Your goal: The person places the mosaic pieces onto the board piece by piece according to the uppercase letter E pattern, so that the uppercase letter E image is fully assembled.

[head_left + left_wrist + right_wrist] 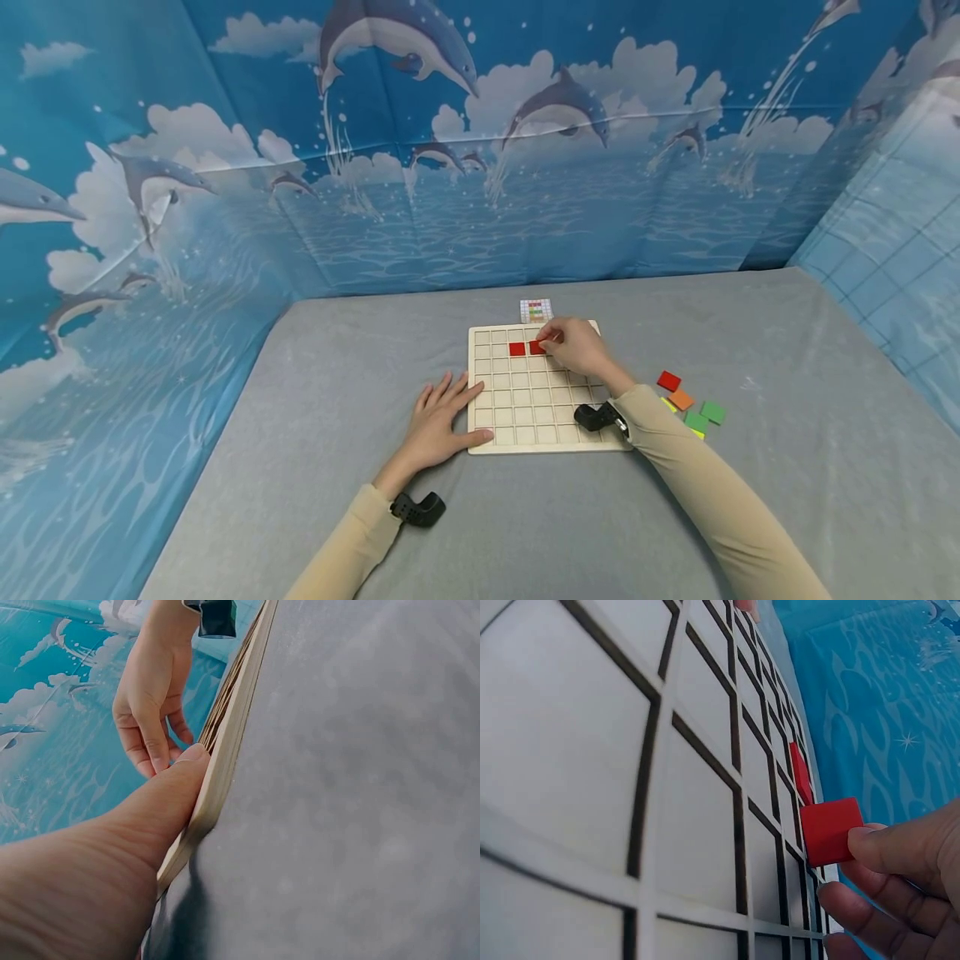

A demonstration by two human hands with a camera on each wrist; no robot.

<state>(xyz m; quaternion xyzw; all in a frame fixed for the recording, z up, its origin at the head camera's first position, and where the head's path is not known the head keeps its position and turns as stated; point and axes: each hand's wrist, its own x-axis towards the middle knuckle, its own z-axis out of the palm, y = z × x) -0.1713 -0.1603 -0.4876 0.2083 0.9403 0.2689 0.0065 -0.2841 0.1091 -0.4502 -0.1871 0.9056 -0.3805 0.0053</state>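
A pale wooden board [522,435] with a grid of square cells lies on the table. My right hand [576,347] is over its far part, pinching a red square tile [831,831] between thumb and fingers. The held tile is tilted against the grid. Beside it, another red tile [517,349] sits in a cell of a far row; it also shows thinly edge-on in the right wrist view. My left hand [437,427] rests at the board's left edge, fingers spread, with the thumb [176,784] on the board's rim.
Loose tiles lie right of the board: a red tile [669,381], an orange tile [681,400], green tiles [712,412] and partly hidden yellow ones. A small card [536,310] with a coloured grid pattern lies just behind the board. A dolphin-print curtain [480,225] hangs behind the grey-covered table.
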